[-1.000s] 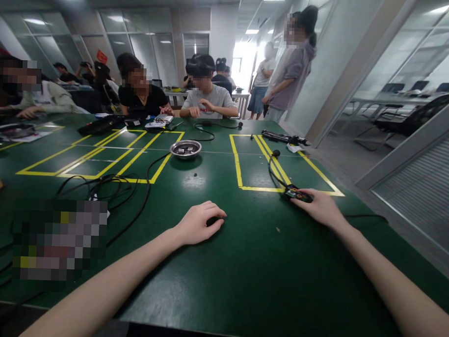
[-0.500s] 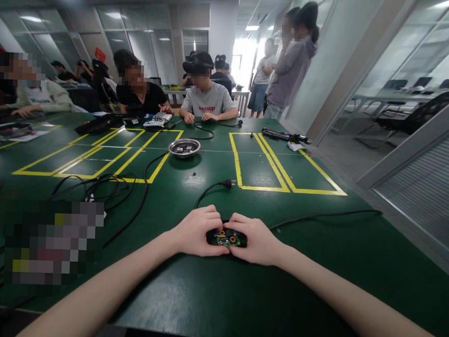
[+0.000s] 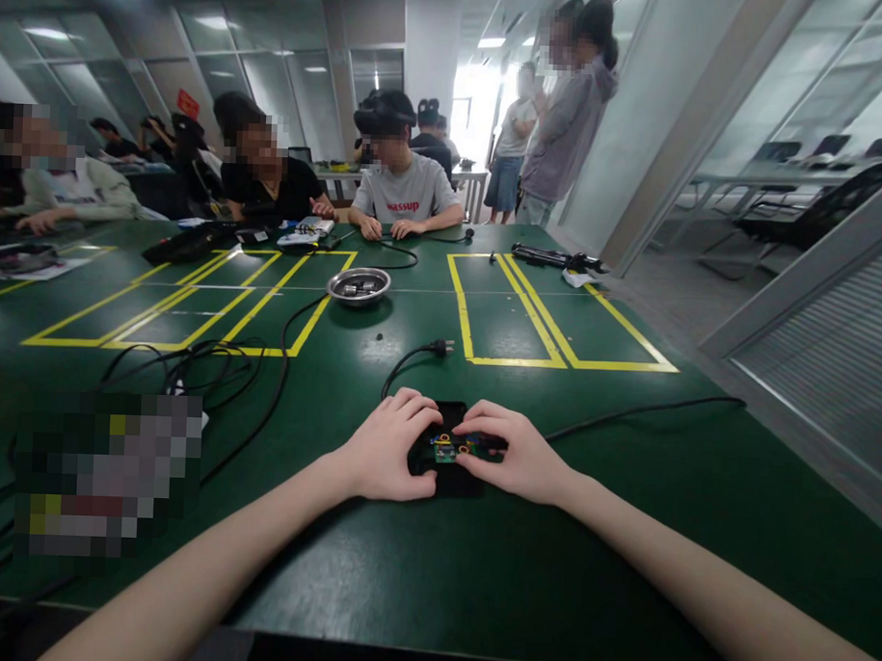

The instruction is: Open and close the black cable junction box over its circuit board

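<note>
A small green circuit board [image 3: 444, 452] with copper-wound ring coils lies over a black plastic case [image 3: 459, 485] on the table in front of me. My left hand [image 3: 394, 446] is curved around the left side of the case, its thumb and fingers spread apart. From the right, my right hand [image 3: 518, 454] holds the board between thumb and fingertips, hiding its right end. A black cord with a plug [image 3: 440, 348] comes out beyond my left hand. Another black cable [image 3: 641, 411] leads away to the right from behind my right hand.
A metal bowl [image 3: 359, 286] with small metal parts stands ahead on the green table [image 3: 346, 578]. Yellow tape [image 3: 519, 363] marks rectangles. Tangled black cables [image 3: 194, 365] and a blurred-out object lie left. A folded black tripod-like item [image 3: 552, 258] rests far right. People sit opposite.
My left hand has loosened, its thumb and fingers moving apart. My right hand has shifted slightly right and up, and more of the black case now shows around the board.
</note>
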`<state>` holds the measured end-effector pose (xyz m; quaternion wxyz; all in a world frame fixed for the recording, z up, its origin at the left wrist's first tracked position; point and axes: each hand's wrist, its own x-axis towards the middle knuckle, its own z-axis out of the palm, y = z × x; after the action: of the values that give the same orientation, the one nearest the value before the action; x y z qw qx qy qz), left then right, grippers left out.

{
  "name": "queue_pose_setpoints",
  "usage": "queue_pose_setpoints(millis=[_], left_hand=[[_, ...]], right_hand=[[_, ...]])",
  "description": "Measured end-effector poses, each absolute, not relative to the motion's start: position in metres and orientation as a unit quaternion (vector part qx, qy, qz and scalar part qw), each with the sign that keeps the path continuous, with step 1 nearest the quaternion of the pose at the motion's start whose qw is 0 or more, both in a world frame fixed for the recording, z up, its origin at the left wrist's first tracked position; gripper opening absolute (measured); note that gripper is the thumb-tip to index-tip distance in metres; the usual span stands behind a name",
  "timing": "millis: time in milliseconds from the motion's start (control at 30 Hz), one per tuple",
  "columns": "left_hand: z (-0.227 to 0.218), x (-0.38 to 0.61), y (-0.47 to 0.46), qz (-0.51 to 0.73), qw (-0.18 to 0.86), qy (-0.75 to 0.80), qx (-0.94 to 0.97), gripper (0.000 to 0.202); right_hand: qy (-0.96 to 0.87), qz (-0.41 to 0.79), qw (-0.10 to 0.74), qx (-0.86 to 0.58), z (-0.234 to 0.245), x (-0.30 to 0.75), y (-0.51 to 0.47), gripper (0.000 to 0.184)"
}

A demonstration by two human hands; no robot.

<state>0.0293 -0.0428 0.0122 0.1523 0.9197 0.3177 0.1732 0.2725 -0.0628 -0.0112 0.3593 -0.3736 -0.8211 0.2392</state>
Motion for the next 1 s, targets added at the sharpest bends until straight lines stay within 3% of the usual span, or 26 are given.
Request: queue_pose_setpoints(millis=[333,633,833,933,1000], left_hand=[[0.003,0.028,-0.04,0.17,0.176,0.311,0.918,0.077],[-0.004,0.032,-0.028,0.256,0.188,0.309,0.896,0.034],[-0.003,0.033,-0.023,0.256,0.205,0.317,0.89,0.031],[-0.005,0.033,-0.024,0.261,0.196,0.327,0.887,0.03],[-0.006,0.034,-0.024,0.262,0.18,0.34,0.885,0.03]], right_hand=[[-0.782,0.268,0.395,-0.401,-0.009,0.269,-0.059,0.015],[-0.808,0.201,0.368,-0.415,-0.016,0.265,-0.056,0.006],[-0.868,0.109,0.273,-0.4,0.001,0.287,-0.05,0.01],[-0.887,0.132,0.215,-0.388,0.003,0.298,-0.045,0.005],[-0.885,0.142,0.215,-0.388,-0.001,0.299,-0.043,0.011]])
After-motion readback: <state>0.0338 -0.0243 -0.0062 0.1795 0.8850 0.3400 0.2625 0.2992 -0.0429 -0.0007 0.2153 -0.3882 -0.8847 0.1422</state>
